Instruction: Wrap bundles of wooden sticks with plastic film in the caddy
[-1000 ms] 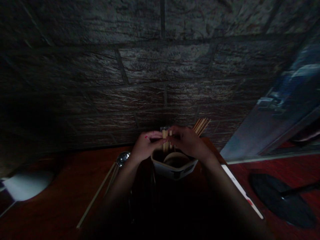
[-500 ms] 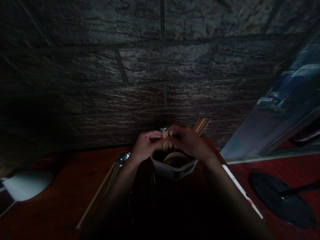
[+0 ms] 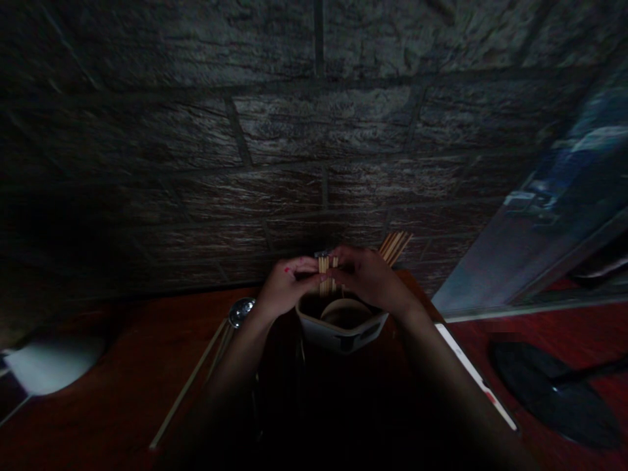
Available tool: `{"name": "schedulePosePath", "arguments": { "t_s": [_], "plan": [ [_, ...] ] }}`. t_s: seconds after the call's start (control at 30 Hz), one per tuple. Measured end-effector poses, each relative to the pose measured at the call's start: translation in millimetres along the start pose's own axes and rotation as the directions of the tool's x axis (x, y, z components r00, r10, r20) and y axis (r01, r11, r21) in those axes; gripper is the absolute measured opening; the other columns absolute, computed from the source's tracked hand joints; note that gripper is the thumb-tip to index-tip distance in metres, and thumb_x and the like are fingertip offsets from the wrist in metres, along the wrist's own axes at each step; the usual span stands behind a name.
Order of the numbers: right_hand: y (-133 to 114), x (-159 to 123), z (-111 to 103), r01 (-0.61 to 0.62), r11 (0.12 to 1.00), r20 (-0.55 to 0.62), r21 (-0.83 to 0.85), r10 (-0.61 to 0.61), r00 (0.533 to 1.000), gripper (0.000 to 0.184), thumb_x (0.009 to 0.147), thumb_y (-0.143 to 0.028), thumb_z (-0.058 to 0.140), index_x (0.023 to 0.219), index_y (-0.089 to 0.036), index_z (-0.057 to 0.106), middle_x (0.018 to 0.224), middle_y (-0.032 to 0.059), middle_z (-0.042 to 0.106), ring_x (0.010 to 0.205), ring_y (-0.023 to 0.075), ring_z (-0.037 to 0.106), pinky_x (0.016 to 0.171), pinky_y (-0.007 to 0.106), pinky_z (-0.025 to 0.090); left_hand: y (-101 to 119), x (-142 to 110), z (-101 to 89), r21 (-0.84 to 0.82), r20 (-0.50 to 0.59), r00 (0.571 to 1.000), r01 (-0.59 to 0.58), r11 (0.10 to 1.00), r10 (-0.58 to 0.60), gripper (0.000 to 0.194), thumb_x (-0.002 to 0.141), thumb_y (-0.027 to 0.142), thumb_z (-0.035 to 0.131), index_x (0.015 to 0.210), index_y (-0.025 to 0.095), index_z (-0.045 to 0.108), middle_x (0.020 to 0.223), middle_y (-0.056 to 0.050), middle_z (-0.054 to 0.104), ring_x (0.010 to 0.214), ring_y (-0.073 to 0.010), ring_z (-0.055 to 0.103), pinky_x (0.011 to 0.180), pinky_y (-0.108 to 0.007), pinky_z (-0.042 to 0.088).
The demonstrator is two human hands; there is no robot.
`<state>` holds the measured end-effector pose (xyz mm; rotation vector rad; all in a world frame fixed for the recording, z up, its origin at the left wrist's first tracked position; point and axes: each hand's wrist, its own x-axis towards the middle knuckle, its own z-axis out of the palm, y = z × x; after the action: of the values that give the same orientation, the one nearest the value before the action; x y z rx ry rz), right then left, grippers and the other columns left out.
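Observation:
My left hand (image 3: 290, 284) is closed, thumb and fingers round several upright chopsticks (image 3: 324, 267) over the back of a pale container (image 3: 324, 333). From the other side my right hand (image 3: 364, 273) grips chopsticks of the same bunch between thumb and fingers. Their lower ends reach into the container, where a rounded inner piece (image 3: 346, 313) shows. Behind my right hand another bunch of chopsticks (image 3: 395, 246) leans out to the right; its lower part is hidden. Dim light obscures how the sticks are shared between my hands.
A metal strainer ladle (image 3: 241, 313) and a long thin stick (image 3: 186, 392) lie on the wooden table (image 3: 132, 366) to the left. A pale bowl-like object (image 3: 56, 366) is farther left. The brick wall (image 3: 294, 131) rises close behind. A round black base (image 3: 554, 392) stands on the red floor at right.
Almost nothing differs. The chopsticks between my hands have shifted very slightly, while both hands and the container stay in place.

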<state>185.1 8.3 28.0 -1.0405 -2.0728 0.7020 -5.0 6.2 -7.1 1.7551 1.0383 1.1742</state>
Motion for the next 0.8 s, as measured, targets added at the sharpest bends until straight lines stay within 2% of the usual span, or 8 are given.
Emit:
{"name": "schedulePosePath", "arguments": {
  "t_s": [0.17,0.47,0.8],
  "plan": [
    [-2.3,-0.6,-0.3,-0.023,1.000,0.009,-0.010,0.023,1.000,0.013,0.083,-0.015,0.062,0.096,-0.016,0.065,0.076,0.0017,0.069,0.067,0.0133,0.061,0.063,0.024,0.042,0.7,0.0,0.1,0.000,-0.008,1.000,0.005,1.000,-0.005,0.019,0.077,0.027,0.074,0.092,0.015,0.071,0.096,-0.007,0.076,0.091,-0.0193,0.071,0.090,-0.036,0.054],
    [-5.3,-2.0,-2.4,-0.038,0.999,0.046,0.005,0.038,0.998,0.020,0.084,-0.018,0.064,0.104,-0.017,0.066,0.091,0.0052,0.073,0.079,0.0166,0.067,0.070,0.026,0.046,2.5,-0.5,-1.3,0.005,0.017,1.000,0.022,1.000,-0.022,0.019,0.077,0.026,0.074,0.092,0.015,0.071,0.096,-0.008,0.076,0.091,-0.0203,0.071,0.089,-0.037,0.055],
    [-6.0,-3.2,-3.4,-0.028,1.000,0.030,-0.002,0.028,0.999,0.021,0.083,-0.020,0.064,0.103,-0.016,0.066,0.082,0.0034,0.072,0.071,0.0149,0.065,0.063,0.025,0.044,4.0,-0.8,-1.6,-0.030,0.035,0.999,0.019,0.999,-0.018,0.022,0.075,0.025,0.075,0.095,0.016,0.070,0.097,-0.006,0.076,0.091,-0.0196,0.071,0.088,-0.035,0.055]
  ]
}}
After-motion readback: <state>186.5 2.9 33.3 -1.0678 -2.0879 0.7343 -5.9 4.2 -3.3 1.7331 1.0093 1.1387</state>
